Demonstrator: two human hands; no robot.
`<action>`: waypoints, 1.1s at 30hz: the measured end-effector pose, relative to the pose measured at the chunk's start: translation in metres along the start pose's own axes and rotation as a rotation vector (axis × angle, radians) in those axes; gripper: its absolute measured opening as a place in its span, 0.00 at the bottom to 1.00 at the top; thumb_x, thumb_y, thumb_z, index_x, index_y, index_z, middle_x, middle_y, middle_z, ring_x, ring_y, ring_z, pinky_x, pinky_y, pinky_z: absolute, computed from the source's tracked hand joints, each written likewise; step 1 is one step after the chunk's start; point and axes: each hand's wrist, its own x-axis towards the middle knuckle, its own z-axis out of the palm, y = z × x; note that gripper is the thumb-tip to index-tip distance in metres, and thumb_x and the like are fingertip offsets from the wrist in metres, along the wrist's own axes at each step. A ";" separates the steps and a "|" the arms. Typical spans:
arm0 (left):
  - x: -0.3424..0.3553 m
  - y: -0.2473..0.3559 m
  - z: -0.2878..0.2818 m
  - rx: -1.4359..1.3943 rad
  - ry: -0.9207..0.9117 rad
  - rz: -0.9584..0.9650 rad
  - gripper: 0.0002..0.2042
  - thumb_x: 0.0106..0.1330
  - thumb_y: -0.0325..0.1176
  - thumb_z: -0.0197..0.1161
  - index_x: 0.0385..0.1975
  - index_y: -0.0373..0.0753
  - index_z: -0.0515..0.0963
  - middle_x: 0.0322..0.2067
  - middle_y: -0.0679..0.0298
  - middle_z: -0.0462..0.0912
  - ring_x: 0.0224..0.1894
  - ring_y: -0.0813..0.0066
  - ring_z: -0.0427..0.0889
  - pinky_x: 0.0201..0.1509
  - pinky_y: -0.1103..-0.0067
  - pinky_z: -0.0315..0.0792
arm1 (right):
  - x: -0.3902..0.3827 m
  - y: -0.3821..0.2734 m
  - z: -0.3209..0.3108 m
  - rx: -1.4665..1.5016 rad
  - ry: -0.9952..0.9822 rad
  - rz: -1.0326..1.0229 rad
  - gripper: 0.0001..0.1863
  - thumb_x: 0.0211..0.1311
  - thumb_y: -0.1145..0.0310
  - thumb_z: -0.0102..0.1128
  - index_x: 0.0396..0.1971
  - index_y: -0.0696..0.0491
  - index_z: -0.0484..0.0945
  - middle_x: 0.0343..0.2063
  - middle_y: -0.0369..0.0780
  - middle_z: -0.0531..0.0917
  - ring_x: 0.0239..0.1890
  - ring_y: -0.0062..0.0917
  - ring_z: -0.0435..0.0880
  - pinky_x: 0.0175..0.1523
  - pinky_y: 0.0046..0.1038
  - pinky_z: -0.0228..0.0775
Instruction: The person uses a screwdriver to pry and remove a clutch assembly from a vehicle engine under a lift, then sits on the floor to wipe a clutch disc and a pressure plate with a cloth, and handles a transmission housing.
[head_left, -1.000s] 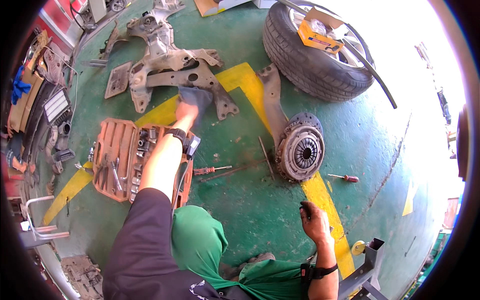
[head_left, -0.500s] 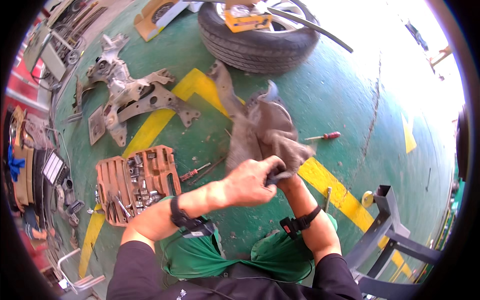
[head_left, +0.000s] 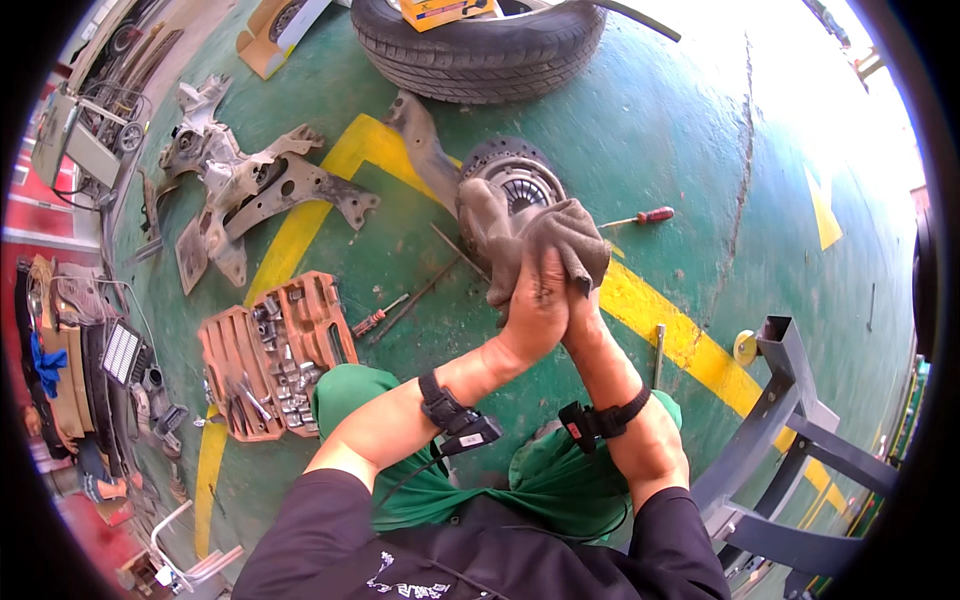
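Note:
A grey-brown rag [head_left: 568,235] is bunched up between my two hands, in front of my knees. My left hand [head_left: 538,300] presses against it from the left, with its fingertips lost in the folds. Close beside it, my right hand [head_left: 582,312] is wrapped in the cloth, and only its lower part shows. Just beyond the rag, a round clutch pressure plate [head_left: 520,182] with a dark outer rim lies on the floor, partly covered by the rag from this viewpoint. A curved metal arm [head_left: 425,150] lies to its left.
Left of my knees lies an open orange socket set [head_left: 275,355], with a screwdriver [head_left: 380,316] beside it. Another screwdriver [head_left: 640,217] lies right of the rag. A tyre [head_left: 480,55] and a metal subframe [head_left: 225,175] lie farther off. A grey metal stand [head_left: 800,430] is at right.
The rag, which hung down loosely, is now gathered between my hands and uncovers the clutch pressure plate. My left hand has turned upward beside the right. The view has shifted slightly.

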 end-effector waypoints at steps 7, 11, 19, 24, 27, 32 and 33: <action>-0.016 0.009 0.000 0.963 -0.391 0.471 0.39 0.64 0.32 0.62 0.68 0.25 0.45 0.63 0.39 0.60 0.68 0.48 0.59 0.72 0.65 0.49 | -0.023 0.045 0.006 0.346 0.330 0.238 0.14 0.62 0.61 0.55 0.39 0.55 0.77 0.36 0.40 0.80 0.40 0.32 0.77 0.50 0.35 0.71; 0.007 0.039 -0.009 0.198 -0.524 -0.134 0.37 0.64 0.33 0.53 0.71 0.31 0.44 0.68 0.43 0.54 0.72 0.50 0.52 0.75 0.66 0.44 | -0.012 0.038 -0.022 0.960 0.221 0.662 0.14 0.64 0.61 0.53 0.44 0.54 0.75 0.39 0.40 0.79 0.42 0.30 0.77 0.51 0.34 0.71; -0.002 0.040 -0.022 -0.929 -0.456 -0.670 0.34 0.73 0.57 0.38 0.71 0.41 0.50 0.70 0.60 0.56 0.71 0.65 0.55 0.75 0.69 0.49 | -0.021 0.021 -0.006 0.816 0.140 0.474 0.16 0.69 0.65 0.51 0.53 0.54 0.70 0.47 0.40 0.76 0.49 0.26 0.75 0.57 0.31 0.69; -0.013 0.016 -0.038 -0.662 -0.313 -0.660 0.23 0.75 0.43 0.45 0.67 0.41 0.59 0.64 0.64 0.66 0.66 0.71 0.64 0.70 0.69 0.57 | -0.010 0.027 -0.005 0.249 -0.435 0.206 0.19 0.71 0.67 0.49 0.59 0.54 0.66 0.53 0.40 0.74 0.53 0.24 0.74 0.60 0.29 0.68; -0.012 0.014 -0.040 -0.640 -0.199 -0.702 0.19 0.74 0.40 0.48 0.61 0.41 0.66 0.59 0.64 0.72 0.61 0.71 0.70 0.66 0.71 0.63 | -0.023 0.013 0.001 0.906 0.006 0.568 0.17 0.64 0.72 0.59 0.52 0.56 0.73 0.44 0.36 0.79 0.45 0.23 0.78 0.53 0.27 0.72; 0.006 0.021 -0.043 -0.024 -0.173 -0.397 0.13 0.72 0.35 0.51 0.52 0.38 0.74 0.47 0.62 0.80 0.47 0.70 0.80 0.47 0.76 0.73 | -0.016 0.003 0.006 0.529 0.091 0.565 0.17 0.63 0.71 0.61 0.51 0.57 0.74 0.46 0.38 0.80 0.44 0.24 0.81 0.52 0.29 0.74; 0.014 0.023 -0.045 0.179 -0.176 -0.252 0.12 0.72 0.32 0.51 0.50 0.36 0.74 0.43 0.59 0.81 0.42 0.68 0.82 0.41 0.75 0.75 | -0.014 0.000 0.007 0.720 0.186 0.781 0.17 0.63 0.70 0.60 0.51 0.57 0.74 0.46 0.39 0.80 0.44 0.24 0.81 0.52 0.29 0.74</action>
